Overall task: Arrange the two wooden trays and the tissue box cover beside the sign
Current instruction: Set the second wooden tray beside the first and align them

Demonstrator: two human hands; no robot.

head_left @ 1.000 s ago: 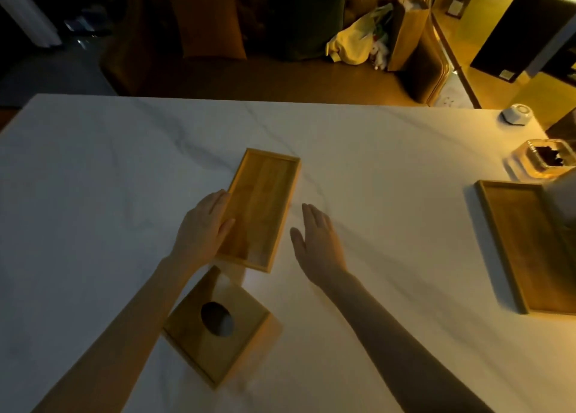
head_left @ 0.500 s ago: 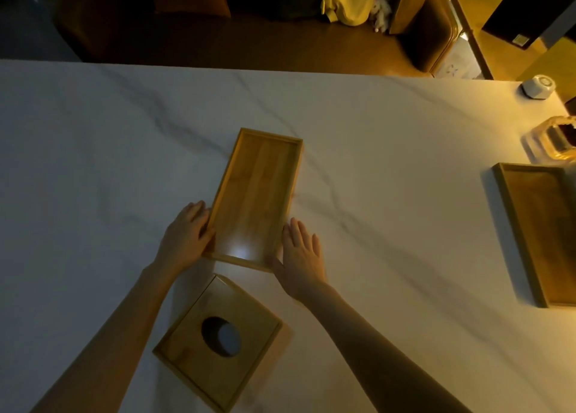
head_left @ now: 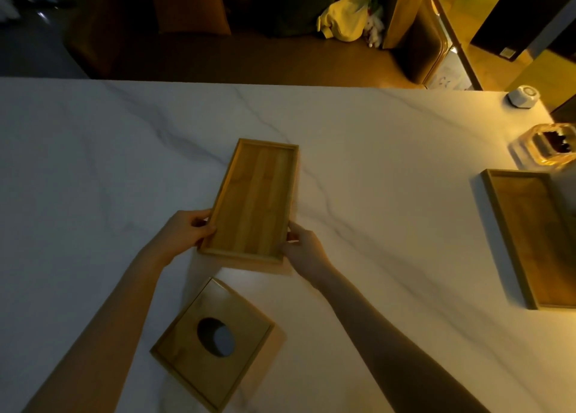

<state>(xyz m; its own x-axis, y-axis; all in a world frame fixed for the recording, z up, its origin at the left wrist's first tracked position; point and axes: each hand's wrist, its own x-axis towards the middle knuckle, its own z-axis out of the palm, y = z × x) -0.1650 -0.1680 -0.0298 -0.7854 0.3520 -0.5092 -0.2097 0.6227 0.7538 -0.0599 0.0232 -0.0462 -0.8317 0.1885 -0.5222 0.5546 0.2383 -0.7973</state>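
L hand: fingers pinch left rim of long rectangular wooden tray
R hand: pinches right rim – near end lifted

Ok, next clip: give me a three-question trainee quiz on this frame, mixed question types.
1. True or false: both hands grip the middle tray.
2. Multiple choice: the tissue box cover lies (A) on the middle tray, (B) nearer the person than that tray, (C) beside the right tray.
3. Fill in: the cover's top has a round ____.

Key
1. True: the left hand and right hand hold its near corners.
2. B: it sits on the table, apart from both trays.
3. Hole.
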